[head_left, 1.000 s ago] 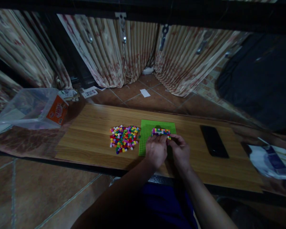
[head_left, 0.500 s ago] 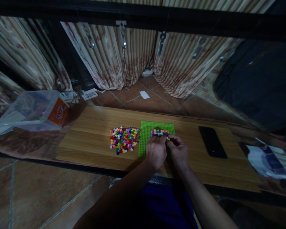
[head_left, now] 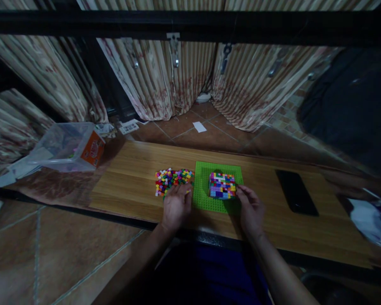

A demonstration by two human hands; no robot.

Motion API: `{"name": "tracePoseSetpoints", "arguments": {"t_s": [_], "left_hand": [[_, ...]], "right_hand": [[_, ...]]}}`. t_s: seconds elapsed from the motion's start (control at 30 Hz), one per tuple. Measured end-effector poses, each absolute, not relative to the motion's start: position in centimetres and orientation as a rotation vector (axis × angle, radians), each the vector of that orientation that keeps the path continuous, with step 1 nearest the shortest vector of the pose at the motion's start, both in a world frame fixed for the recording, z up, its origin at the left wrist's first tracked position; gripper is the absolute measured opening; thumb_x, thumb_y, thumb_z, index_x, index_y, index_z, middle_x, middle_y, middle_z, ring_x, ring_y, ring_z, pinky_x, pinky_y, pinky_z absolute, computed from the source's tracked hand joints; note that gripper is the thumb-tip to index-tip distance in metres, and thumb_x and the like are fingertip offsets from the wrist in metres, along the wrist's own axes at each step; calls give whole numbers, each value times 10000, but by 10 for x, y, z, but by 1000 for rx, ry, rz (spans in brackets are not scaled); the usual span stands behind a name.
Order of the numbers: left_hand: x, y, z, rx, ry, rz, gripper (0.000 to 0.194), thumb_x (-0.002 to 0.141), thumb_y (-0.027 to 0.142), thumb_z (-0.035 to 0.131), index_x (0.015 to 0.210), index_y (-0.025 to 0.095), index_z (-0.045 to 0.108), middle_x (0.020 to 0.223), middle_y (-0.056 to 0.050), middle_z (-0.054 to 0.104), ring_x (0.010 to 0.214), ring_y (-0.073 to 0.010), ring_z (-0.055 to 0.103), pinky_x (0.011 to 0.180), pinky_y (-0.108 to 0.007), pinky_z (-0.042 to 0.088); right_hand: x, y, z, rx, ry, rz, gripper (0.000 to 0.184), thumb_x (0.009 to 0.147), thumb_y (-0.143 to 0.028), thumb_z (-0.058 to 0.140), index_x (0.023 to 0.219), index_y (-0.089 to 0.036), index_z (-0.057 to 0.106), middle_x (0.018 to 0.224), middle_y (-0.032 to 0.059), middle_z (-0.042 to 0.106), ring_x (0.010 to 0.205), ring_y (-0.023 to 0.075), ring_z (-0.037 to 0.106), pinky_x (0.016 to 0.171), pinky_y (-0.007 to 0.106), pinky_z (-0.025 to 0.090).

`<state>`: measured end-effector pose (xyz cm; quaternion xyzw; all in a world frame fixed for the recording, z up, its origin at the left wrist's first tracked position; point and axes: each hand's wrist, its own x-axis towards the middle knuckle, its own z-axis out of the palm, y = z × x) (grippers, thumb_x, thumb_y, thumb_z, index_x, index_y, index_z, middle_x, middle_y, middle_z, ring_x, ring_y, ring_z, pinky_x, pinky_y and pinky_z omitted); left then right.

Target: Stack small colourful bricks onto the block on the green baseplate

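Note:
A green baseplate (head_left: 203, 199) lies on the wooden table (head_left: 130, 178). On it stands a block of many-coloured small bricks (head_left: 222, 185). A loose pile of coloured bricks (head_left: 171, 180) lies just left of the plate. My left hand (head_left: 176, 207) rests at the near edge of that pile with its fingers curled, and a small yellow brick shows at its fingertips. My right hand (head_left: 250, 207) is at the right side of the built block, its fingertips touching the block's lower right corner.
A black phone (head_left: 296, 197) lies flat on the table to the right. A clear plastic box (head_left: 65, 146) with an orange label sits at the far left. Papers (head_left: 373, 218) lie at the right edge. Curtains and tiled floor are beyond.
My left hand has left the baseplate and gone to the loose pile. My right hand has drawn back to the block's right side, uncovering the built block. The camera shifted slightly.

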<state>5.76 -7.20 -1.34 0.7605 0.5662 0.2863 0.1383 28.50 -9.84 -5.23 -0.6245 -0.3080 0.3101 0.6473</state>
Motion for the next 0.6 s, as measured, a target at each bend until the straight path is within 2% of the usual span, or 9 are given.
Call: {"name": "tracePoseSetpoints", "arguments": {"t_s": [0.33,0.6], "left_hand": [[47,-69,-13,2358,1772,598,175,885,234,551,971,228,703,1080,-64,667,993,-240,581,938,-392,434],[55,-65,-12,2398,1818,508,222,891,267,519,1014,214,696,1066,-76,664,978,-265,561,910,-419,433]], "right_hand": [[277,-104,-47,-1501,-844,610,296,767,-434,702,959,-208,713,929,55,730,868,206,663,828,403,512],[279,-104,-53,-1503,-874,588,300,776,-438,697,963,-203,710,937,56,729,878,209,665,843,407,505]]}}
